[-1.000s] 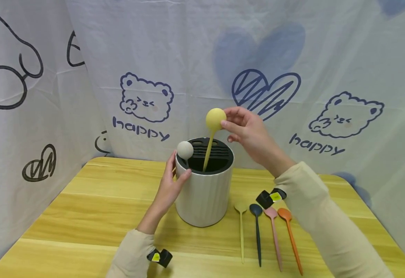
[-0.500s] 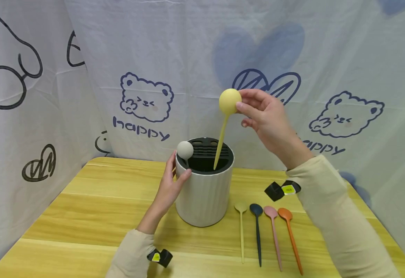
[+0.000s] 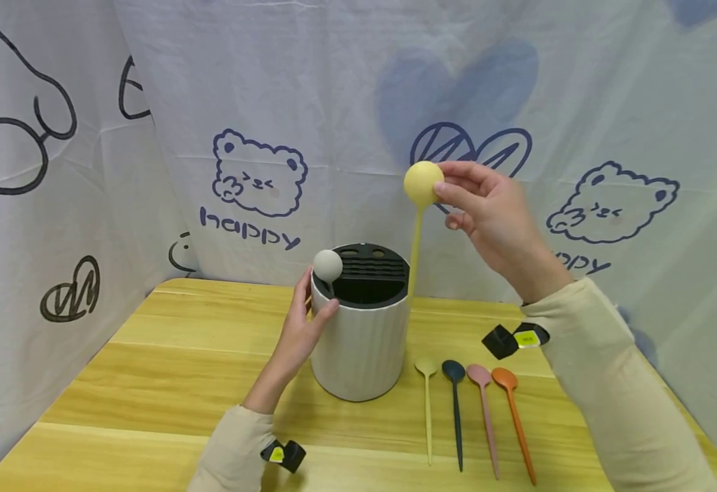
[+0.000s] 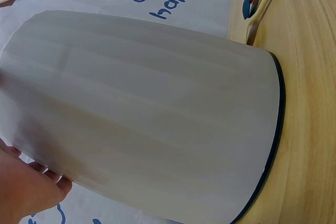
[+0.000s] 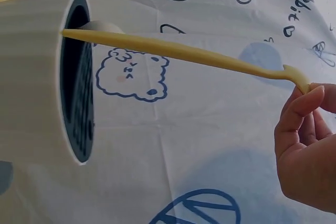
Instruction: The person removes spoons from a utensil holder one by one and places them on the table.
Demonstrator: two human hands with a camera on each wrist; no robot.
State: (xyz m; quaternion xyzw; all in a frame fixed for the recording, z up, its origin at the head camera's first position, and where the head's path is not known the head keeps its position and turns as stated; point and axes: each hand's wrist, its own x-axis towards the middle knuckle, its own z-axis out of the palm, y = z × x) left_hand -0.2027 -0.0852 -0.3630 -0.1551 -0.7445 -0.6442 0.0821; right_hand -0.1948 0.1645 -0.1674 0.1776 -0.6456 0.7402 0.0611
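Observation:
My right hand (image 3: 487,208) pinches a yellow spoon (image 3: 424,183) by the edge of its round bowl, with the handle hanging down. In the right wrist view, the tip of this yellow spoon (image 5: 184,52) appears in front of the holder's rim. My left hand (image 3: 299,331) grips the side of a white ribbed utensil holder (image 3: 361,352), thumb at the front and fingers round the left. The holder has a black slotted top. A white spoon (image 3: 327,265) stands in it near the left hand, only its bowl and upper handle visible.
Right of the holder, a pale yellow spoon (image 3: 427,403), a dark blue spoon (image 3: 456,403), a pink spoon (image 3: 486,410) and an orange spoon (image 3: 515,413) lie in a row on the wooden table (image 3: 149,383). A printed curtain (image 3: 346,123) hangs behind.
My right hand has lifted the yellow spoon up out of the holder's opening and moved right, so its handle now hangs at the holder's right rim. The left hand has stayed in place.

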